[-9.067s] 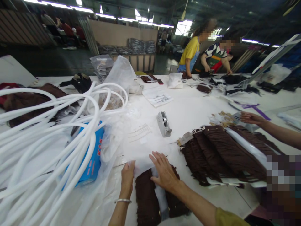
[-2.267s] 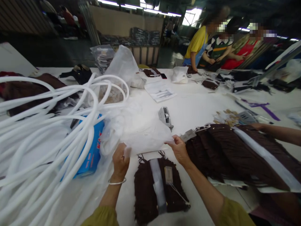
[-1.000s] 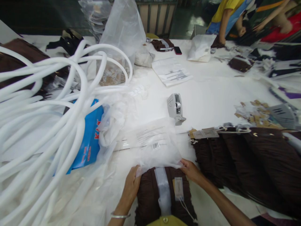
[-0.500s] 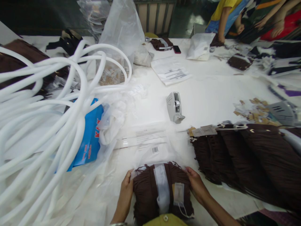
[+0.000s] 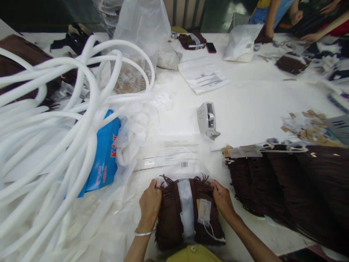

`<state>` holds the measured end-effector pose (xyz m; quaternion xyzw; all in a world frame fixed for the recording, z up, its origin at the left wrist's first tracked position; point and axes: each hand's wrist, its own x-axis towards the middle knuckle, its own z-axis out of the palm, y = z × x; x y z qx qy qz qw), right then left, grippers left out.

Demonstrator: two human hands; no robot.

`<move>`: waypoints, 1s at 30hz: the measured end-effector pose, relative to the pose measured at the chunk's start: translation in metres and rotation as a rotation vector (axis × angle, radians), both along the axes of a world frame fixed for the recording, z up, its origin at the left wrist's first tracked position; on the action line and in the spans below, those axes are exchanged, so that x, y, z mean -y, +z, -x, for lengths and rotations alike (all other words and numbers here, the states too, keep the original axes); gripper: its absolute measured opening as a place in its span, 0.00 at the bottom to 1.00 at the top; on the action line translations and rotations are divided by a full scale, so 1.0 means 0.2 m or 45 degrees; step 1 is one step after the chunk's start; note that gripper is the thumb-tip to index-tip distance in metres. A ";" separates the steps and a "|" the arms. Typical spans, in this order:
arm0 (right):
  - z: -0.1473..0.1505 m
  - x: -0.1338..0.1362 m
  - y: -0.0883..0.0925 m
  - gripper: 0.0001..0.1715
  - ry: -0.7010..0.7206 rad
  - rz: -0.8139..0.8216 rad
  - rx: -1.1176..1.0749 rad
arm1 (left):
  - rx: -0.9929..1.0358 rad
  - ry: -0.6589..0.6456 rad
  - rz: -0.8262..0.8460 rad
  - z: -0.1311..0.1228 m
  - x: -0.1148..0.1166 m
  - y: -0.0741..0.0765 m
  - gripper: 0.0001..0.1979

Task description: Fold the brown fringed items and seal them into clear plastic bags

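Observation:
In front of me lies a folded dark brown fringed garment (image 5: 170,218) with a pale band (image 5: 187,207) around its middle. A tag (image 5: 204,211) on a white string rests on its right part. Beyond its far edge, a clear plastic bag (image 5: 174,156) with print and a barcode lies flat. My left hand (image 5: 150,203) is closed at the garment's far left corner, pinching the bag's edge. At the far right corner my right hand (image 5: 222,198) is closed the same way. The fingertips are partly hidden by plastic and fringe.
A tape dispenser (image 5: 207,120) stands ahead. Coiled white tubing (image 5: 92,98) and a blue bag (image 5: 102,163) fill the left. Several brown garments (image 5: 289,182) lie at right, near loose tags (image 5: 308,125). Printed bags (image 5: 203,74) lie farther back. Another person's arms (image 5: 272,16) are at the far right.
Both hands have moved forward along the garment's sides to its far corners, holding the plastic. The garment sits slightly farther from me. The view has tilted down a little.

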<state>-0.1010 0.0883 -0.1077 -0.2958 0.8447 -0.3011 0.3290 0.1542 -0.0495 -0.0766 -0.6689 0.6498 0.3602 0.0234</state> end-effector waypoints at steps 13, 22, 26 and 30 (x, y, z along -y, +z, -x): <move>0.09 0.14 0.11 0.25 0.153 -0.089 -0.094 | -0.177 0.057 0.166 0.14 0.14 -0.06 0.21; 0.05 -0.17 0.03 0.24 0.134 0.080 0.008 | -0.469 -0.020 0.346 -0.19 -0.12 -0.20 0.24; -0.02 -0.27 0.03 0.24 -0.007 -0.011 0.270 | -0.580 0.254 0.120 -0.25 -0.28 -0.16 0.24; -0.08 -0.31 0.03 0.27 -0.263 -0.059 0.718 | -0.625 0.589 -0.153 -0.19 -0.31 -0.02 0.25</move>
